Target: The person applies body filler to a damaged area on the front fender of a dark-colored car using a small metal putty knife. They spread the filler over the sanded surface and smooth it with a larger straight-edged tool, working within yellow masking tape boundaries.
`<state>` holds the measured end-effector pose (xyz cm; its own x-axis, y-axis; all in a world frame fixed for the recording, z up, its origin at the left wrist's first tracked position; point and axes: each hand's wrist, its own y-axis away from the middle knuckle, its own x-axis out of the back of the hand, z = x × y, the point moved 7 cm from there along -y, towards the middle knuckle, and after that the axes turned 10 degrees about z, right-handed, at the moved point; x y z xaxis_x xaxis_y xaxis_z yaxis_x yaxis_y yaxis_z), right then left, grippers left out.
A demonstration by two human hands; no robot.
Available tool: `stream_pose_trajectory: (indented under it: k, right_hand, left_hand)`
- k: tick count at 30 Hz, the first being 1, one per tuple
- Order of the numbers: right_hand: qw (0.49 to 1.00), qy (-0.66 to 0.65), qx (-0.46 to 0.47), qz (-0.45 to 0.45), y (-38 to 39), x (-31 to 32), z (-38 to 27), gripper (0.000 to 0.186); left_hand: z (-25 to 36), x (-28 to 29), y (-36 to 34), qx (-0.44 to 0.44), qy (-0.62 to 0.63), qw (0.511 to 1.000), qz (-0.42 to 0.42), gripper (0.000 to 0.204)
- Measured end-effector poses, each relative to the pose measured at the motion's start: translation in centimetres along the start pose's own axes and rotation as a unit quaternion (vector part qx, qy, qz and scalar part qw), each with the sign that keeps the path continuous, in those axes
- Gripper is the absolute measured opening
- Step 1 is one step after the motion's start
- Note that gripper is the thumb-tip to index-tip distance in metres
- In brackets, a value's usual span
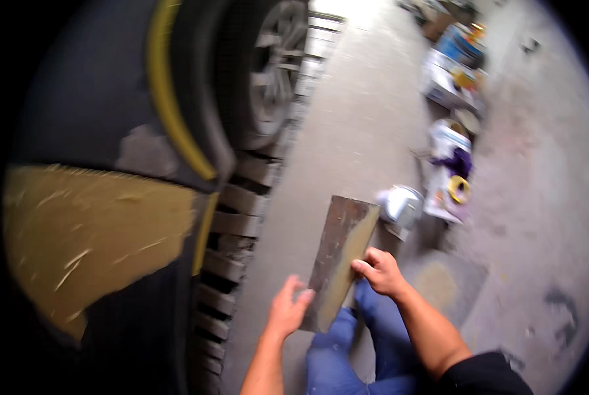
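A dark, flat rectangular plate (337, 247) is held tilted in front of my legs. Yellowish putty (357, 253) is smeared along its right side. My right hand (381, 271) pinches the plate's right edge between thumb and fingers. Beside the lower left edge is my left hand (288, 308), fingers apart and slightly blurred; whether a fingertip touches the plate is unclear. To the left stands a dark vehicle body, its lower panel (103, 230) covered in yellowish filler with streaky ridges.
A wheel (278, 66) and a yellow-edged arch (159, 79) are at upper left. Slatted blocks (238, 224) run along the vehicle. Right of the plate sits a metal can (401, 205). Beyond are white boxes (447, 85), a purple cloth-like item (458, 161) and a yellow tape roll (459, 189).
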<state>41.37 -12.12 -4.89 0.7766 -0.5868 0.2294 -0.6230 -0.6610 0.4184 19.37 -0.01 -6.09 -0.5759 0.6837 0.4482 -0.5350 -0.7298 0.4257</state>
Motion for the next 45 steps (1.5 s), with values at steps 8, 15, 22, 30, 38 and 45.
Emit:
stream_pose_trajectory:
  k: [8, 15, 22, 30, 38, 45]
  right_hand:
    - [0.990, -0.117, 0.063, 0.049, -4.4, -8.4, -0.9, 0.024]
    - [0.987, -0.023, 0.145, -0.071, 0.1, -5.9, 2.2, 0.013]
    - [0.962, 0.062, 0.171, -0.205, -2.9, -5.5, 5.0, 0.017]
    - [0.874, -0.217, 0.414, -0.129, -11.0, -5.5, -9.1, 0.039]
    - [0.777, -0.206, 0.454, -0.383, -5.6, -15.1, -10.0, 0.029]
    - [0.787, -0.215, 0.460, -0.350, -7.4, -12.7, -14.3, 0.020]
  left_hand:
    - [1.0, 1.5, -4.0, 0.043, 0.147, 0.978, 0.144, 0.018]
    - [11.6, 3.5, -5.7, -0.093, 0.228, 0.915, 0.320, 0.030]
    - [13.5, 8.0, -2.9, -0.179, 0.057, 0.898, 0.398, 0.021]
    - [9.8, 12.1, 3.4, -0.326, -0.126, 0.778, 0.523, 0.010]
    - [4.7, 10.0, 6.3, -0.241, -0.050, 0.872, 0.423, 0.015]
    - [2.9, 10.5, 8.8, -0.209, -0.133, 0.891, 0.381, 0.014]
